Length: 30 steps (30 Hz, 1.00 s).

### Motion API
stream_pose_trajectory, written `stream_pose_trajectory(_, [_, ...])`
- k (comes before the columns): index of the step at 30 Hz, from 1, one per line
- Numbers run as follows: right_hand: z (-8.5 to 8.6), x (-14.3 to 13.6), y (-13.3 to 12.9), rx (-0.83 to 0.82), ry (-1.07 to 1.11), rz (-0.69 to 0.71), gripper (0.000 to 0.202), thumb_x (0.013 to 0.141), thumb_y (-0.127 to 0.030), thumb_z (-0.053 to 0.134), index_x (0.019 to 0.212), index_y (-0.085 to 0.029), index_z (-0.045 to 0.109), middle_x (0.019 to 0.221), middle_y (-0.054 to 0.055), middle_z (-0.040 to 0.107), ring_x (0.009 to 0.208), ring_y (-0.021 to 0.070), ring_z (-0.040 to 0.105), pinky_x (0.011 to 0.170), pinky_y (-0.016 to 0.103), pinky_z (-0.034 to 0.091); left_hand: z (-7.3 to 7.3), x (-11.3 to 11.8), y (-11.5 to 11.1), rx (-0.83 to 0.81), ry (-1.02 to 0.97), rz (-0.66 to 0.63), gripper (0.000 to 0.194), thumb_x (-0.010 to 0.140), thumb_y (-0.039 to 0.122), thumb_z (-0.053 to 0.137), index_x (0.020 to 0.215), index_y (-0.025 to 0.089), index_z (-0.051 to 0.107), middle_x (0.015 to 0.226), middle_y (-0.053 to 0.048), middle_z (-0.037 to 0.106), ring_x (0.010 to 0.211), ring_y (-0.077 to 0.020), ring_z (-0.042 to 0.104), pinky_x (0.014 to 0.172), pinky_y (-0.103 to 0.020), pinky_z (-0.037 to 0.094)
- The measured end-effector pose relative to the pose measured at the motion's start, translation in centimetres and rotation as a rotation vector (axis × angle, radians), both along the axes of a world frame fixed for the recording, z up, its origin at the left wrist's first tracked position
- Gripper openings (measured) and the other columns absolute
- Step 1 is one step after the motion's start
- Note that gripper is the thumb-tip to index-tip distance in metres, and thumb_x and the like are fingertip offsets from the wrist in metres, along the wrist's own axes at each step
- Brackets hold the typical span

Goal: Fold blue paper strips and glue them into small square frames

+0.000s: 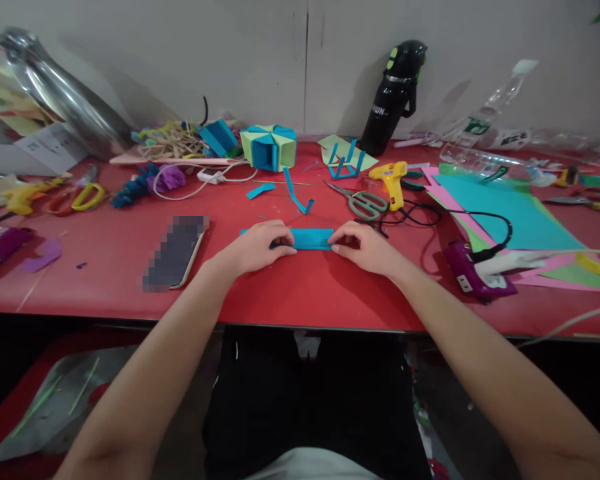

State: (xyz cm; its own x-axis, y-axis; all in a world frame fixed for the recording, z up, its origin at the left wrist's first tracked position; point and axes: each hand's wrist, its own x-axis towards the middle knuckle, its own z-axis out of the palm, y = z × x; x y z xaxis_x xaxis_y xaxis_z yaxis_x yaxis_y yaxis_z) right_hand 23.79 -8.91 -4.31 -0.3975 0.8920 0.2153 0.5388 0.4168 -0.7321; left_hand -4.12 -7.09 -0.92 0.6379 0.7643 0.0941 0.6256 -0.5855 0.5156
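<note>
A blue paper strip (311,239) lies flat across the red table, in front of me. My left hand (263,245) pinches its left part, thumb along the near edge and fingers over the top. At the strip's right end my right hand (357,247) grips it in the same way, fingers curled. Just beyond the strip sit a bent blue paper piece (295,193) and a short blue scrap (261,191). Further back stands a blue and light green folded paper shape (269,148).
Scissors (365,203) and a yellow glue gun (393,183) lie right of centre. A phone (176,253) rests left of my left hand. Coloured paper sheets (510,210) and a purple power socket (480,270) are at right. A black bottle (394,97) stands at the wall.
</note>
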Motion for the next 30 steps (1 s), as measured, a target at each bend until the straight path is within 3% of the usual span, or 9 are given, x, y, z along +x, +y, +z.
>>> stream_pose_trajectory(8, [0.4, -0.4, -0.9, 0.069, -0.024, -0.007, 0.009, 0.085, -0.019, 0.063, 0.091, -0.022, 0.069, 0.096, 0.006, 0.061, 0.084, 0.0198, 0.059, 0.082, 0.039, 0.049, -0.6, 0.4, -1.1, 0.099, -0.035, 0.040, 0.014, 0.094, 0.022, 0.056, 0.085, 0.020, 0.067, 0.090, -0.003, 0.066, 0.086, -0.0181, 0.061, 0.080, -0.031, 0.045])
stream_pose_trajectory(11, [1.0, -1.2, -1.4, 0.142, -0.145, -0.030, 0.003, 0.087, -0.026, 0.066, 0.088, -0.023, 0.067, 0.095, 0.006, 0.062, 0.090, 0.0230, 0.059, 0.088, 0.042, 0.046, -0.5, 0.9, -1.5, 0.105, -0.029, 0.069, 0.012, 0.092, 0.019, 0.058, 0.083, 0.019, 0.067, 0.088, -0.004, 0.065, 0.085, -0.0183, 0.061, 0.080, -0.031, 0.045])
stream_pose_trajectory(16, [1.4, -3.3, -0.5, 0.140, -0.218, 0.012, 0.017, 0.090, -0.036, 0.068, 0.082, -0.023, 0.064, 0.089, 0.006, 0.063, 0.087, 0.0233, 0.057, 0.082, 0.039, 0.043, -0.4, 1.2, -1.6, 0.052, -0.070, 0.116, 0.008, 0.088, 0.020, 0.063, 0.080, 0.019, 0.067, 0.084, -0.002, 0.065, 0.080, -0.0169, 0.060, 0.077, -0.031, 0.045])
stream_pose_trajectory(24, [0.9, -5.3, 0.9, -0.040, -0.118, 0.055, 0.008, 0.085, -0.022, 0.069, 0.081, -0.019, 0.062, 0.078, 0.001, 0.062, 0.072, 0.0150, 0.054, 0.066, 0.029, 0.039, 1.0, 1.3, -0.2, -0.328, -0.081, 0.168, 0.012, 0.079, 0.026, 0.067, 0.081, 0.015, 0.071, 0.072, -0.003, 0.068, 0.068, -0.0147, 0.060, 0.064, -0.026, 0.043])
stream_pose_trajectory(30, [2.0, -5.3, 2.0, -0.253, -0.132, 0.057, 0.011, 0.079, -0.022, 0.074, 0.081, -0.018, 0.064, 0.073, -0.002, 0.059, 0.063, 0.0120, 0.049, 0.060, 0.027, 0.037, 0.7, 0.5, 0.3, -0.278, -0.001, 0.238, 0.014, 0.077, 0.029, 0.069, 0.079, 0.015, 0.069, 0.069, -0.002, 0.065, 0.064, -0.0136, 0.057, 0.062, -0.026, 0.041])
